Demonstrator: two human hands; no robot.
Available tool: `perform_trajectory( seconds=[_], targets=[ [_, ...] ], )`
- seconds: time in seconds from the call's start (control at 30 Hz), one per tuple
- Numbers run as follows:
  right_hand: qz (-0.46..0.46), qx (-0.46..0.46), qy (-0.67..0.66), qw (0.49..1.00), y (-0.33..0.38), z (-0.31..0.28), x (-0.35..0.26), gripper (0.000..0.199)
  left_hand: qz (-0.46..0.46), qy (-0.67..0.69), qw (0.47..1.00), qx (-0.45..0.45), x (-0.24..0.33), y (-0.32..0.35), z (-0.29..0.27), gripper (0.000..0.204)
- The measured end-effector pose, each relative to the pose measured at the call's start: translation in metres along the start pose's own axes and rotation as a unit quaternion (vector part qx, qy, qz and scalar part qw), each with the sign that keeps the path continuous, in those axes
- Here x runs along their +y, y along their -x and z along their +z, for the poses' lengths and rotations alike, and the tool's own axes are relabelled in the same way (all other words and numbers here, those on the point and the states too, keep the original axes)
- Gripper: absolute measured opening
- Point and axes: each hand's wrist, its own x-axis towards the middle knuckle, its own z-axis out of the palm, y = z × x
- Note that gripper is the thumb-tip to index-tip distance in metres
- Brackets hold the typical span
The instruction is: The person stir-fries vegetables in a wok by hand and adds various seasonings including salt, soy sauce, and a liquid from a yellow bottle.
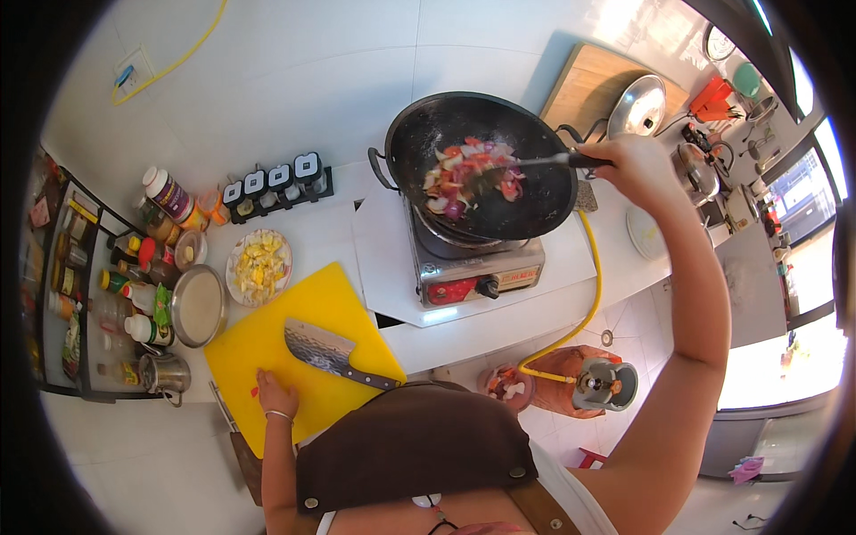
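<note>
My right hand (638, 171) is closed round the dark handle of a spatula (546, 161). Its blade, partly blurred, is among chopped red and purple pieces, probably onion and tomato (462, 183), in a black wok (535, 198). The wok sits on a portable gas stove (481, 267). Low at the left, my left hand (277, 395) rests on a yellow cutting board (343, 303), fingers stretched out, next to a small red scrap (254, 392). A cleaver (323, 348) with a hammered blade lies on the board, right of that hand.
Left of the stove stand a plate of yellow chopped pieces (259, 267), a spice rack (281, 189), a round metal tray (199, 306) and several bottles. A yellow hose (596, 267) runs down to a gas cylinder (606, 385). A lid (637, 105) leans against a wooden board (584, 85).
</note>
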Motion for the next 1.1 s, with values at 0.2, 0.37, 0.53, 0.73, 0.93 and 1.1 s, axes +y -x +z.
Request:
perform_trajectory(
  seconds=[0.2, 0.37, 0.53, 0.73, 0.93, 1.1],
  targets=[
    [0.13, -0.023, -0.027, 0.991, -0.041, -0.01, 0.021, 0.019, -0.003, 0.007, 1.0, -0.01, -0.007, 0.009, -0.007, 0.066],
    [0.267, -0.191, -0.252, 0.91, -0.078, 0.038, 0.085, 0.026, 0.009, 0.008, 1.0, 0.006, -0.009, 0.008, -0.002, 0.067],
    [0.141, -0.183, -0.357, 0.905, -0.074, 0.051, 0.048, 0.02, -0.007, 0.014, 1.0, -0.016, 0.003, 0.009, -0.014, 0.063],
    [0.004, -0.061, -0.116, 0.991, 0.0, -0.042, 0.011, 0.044, 0.002, 0.007, 1.0, -0.014, 0.0, 0.013, -0.016, 0.068],
    [-0.055, 0.005, -0.061, 0.997, 0.051, -0.075, 0.017, 0.038, 0.007, -0.002, 1.0, -0.006, -0.008, 0.011, -0.005, 0.068],
    [0.006, -0.024, -0.001, 1.0, 0.007, -0.001, -0.011, 0.031, 0.009, -0.004, 1.0, -0.018, 0.0, 0.005, -0.012, 0.068]
  ],
)
